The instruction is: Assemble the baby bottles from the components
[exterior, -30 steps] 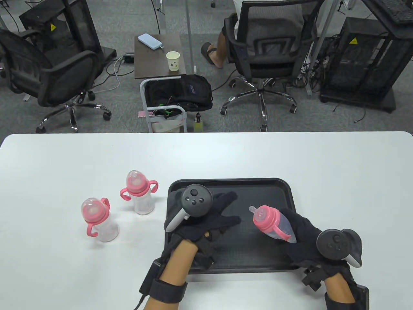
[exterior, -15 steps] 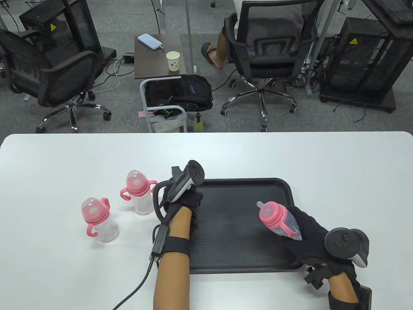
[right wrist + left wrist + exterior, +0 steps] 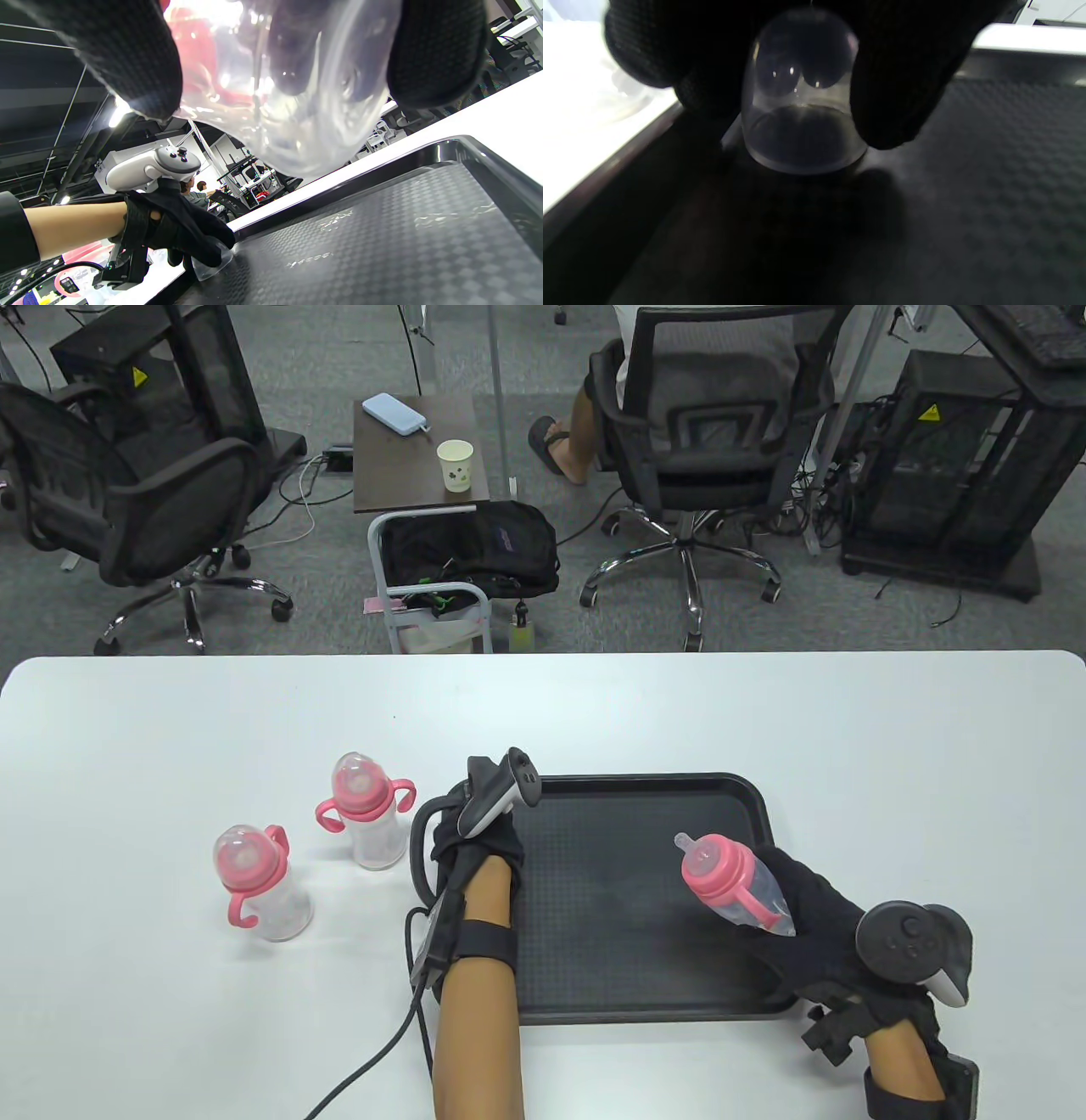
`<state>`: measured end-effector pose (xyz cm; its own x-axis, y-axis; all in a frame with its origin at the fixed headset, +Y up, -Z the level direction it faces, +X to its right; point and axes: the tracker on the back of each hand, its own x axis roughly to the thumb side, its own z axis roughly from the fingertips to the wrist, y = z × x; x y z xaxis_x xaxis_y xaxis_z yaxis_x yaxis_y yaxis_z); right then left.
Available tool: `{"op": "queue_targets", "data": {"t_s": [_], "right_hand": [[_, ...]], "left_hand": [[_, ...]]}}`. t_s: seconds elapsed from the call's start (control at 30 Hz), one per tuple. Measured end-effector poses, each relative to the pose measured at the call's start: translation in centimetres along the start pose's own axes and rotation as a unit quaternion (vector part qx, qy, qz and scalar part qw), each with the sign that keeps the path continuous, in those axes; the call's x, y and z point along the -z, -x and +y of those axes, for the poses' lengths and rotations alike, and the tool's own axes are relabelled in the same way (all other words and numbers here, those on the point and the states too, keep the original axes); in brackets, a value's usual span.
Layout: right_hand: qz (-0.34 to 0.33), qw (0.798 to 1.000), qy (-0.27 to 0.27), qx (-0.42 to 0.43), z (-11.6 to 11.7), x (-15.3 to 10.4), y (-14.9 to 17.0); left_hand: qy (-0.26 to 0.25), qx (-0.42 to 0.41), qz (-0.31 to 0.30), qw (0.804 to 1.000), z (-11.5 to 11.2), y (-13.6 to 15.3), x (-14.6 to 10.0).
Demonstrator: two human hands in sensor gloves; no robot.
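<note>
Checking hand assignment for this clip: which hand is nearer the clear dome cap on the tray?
Left. The left hand grips the clear dome cap at the tray's left edge; the right hand holds a bottle across the tray.

I am counting three baby bottles: two capped ones [image 3: 263, 886] [image 3: 366, 823] standing on the white table [image 3: 764, 712], one uncapped [image 3: 731, 886] lying in my right hand [image 3: 814, 925]. One clear dome cap [image 3: 801, 93] is sitting under my left hand [image 3: 479, 840]. One black tray [image 3: 611, 950]. Two hands working.
</note>
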<state>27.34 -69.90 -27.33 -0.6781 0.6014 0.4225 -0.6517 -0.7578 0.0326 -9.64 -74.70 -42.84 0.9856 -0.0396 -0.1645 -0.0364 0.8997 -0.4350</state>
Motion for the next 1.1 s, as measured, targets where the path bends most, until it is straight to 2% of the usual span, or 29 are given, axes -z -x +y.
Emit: {"op": "queue_targets", "data": {"t_s": [0.03, 0.1, 0.23, 0.4, 0.47, 0.6, 0.73, 0.97, 1.03, 1.1], "right_hand": [[0.0, 1.0, -0.001, -0.001, 0.0, 0.0, 0.0], [0.004, 1.0, -0.007, -0.003, 0.1, 0.1, 0.0], [0.01, 1.0, -0.024, -0.013, 0.5, 0.2, 0.1], [0.016, 0.999, -0.032, -0.02, 0.5, 0.2, 0.3], [0.018, 0.999, -0.028, -0.025, 0.4, 0.1, 0.4], [0.023, 0.999, -0.029, -0.027, 0.3, 0.1, 0.4], [0.026, 0.999, -0.031, -0.035, 0.3, 0.1, 0.4], [0.026, 0.998, -0.039, -0.045, 0.7, 0.2, 0.3], [0.027, 0.997, -0.044, -0.051, 0.9, 0.2, 0.3], [0.025, 0.997, -0.05, -0.055, 1.0, 0.3, 0.1]], "left_hand": [[-0.015, -0.001, -0.009, 1.0, 0.0, -0.1, -0.1], [-0.001, -0.007, -0.013, 1.0, -0.1, -0.1, -0.2], [-0.014, -0.021, -0.035, 0.999, -0.2, 0.2, -0.7], [-0.011, -0.089, -0.083, 0.993, 0.1, 0.8, -2.6], [-0.017, -0.132, -0.115, 0.984, 0.4, 1.0, -3.6], [-0.014, -0.236, -0.194, 0.952, 0.3, 1.5, -5.7], [-0.025, -0.292, -0.255, 0.922, 0.4, 1.7, -7.4], [-0.017, -0.431, -0.353, 0.83, 0.5, 1.7, -9.3], [0.01, -0.463, -0.368, 0.806, 0.7, 1.7, -9.4], [0.016, -0.513, -0.386, 0.766, 0.9, 1.7, -9.7]]}}
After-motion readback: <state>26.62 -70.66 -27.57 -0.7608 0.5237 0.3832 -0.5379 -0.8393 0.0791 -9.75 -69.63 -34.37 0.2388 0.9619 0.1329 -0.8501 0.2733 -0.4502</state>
